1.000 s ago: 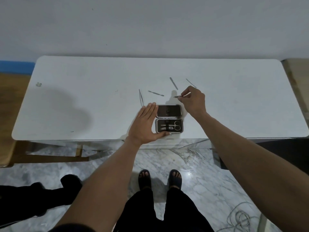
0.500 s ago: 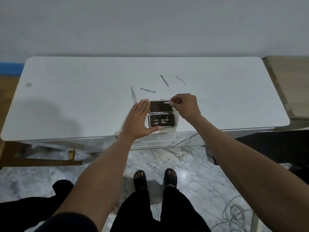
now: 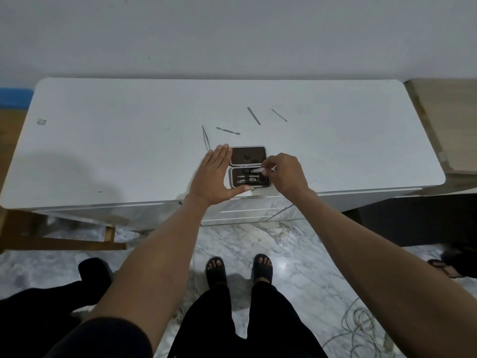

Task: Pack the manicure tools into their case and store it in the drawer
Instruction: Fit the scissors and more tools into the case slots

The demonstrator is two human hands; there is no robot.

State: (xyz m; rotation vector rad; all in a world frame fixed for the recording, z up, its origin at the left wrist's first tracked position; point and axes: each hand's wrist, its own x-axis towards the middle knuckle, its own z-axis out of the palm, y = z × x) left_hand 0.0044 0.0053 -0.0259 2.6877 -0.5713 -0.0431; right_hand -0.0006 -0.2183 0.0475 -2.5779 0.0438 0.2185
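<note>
A small dark hinged manicure case with a grey rim (image 3: 249, 167) is laid open near the front edge of the long white table (image 3: 103, 151). The left hand (image 3: 213, 177) is laid flat against the case's left side, its fingers (image 3: 219, 156) held straight and together along the edge of the lid half, while the thumb is stretched under the case's near edge; nothing is grasped by it. The right hand (image 3: 285, 174) is held over the right end of the case, and a slim silver metal tool (image 3: 259, 171) is pinched between its fingertips (image 3: 267, 172), with the free end pointed left over the upper part of the tray half. Other metal tools are seen already seated in that tray half, just below the pinched tool; their kinds are too small to tell.

Four loose tools are left on the table beyond the fingers. Silver tweezers (image 3: 205, 137) are lying just past the left fingertips, and a grey double-ended pusher (image 3: 228, 130) just to their right. Farther back, beyond the case's right side, a flat grey nail file (image 3: 253, 115) and a thin metal pick (image 3: 279, 115) are set near one another.
</note>
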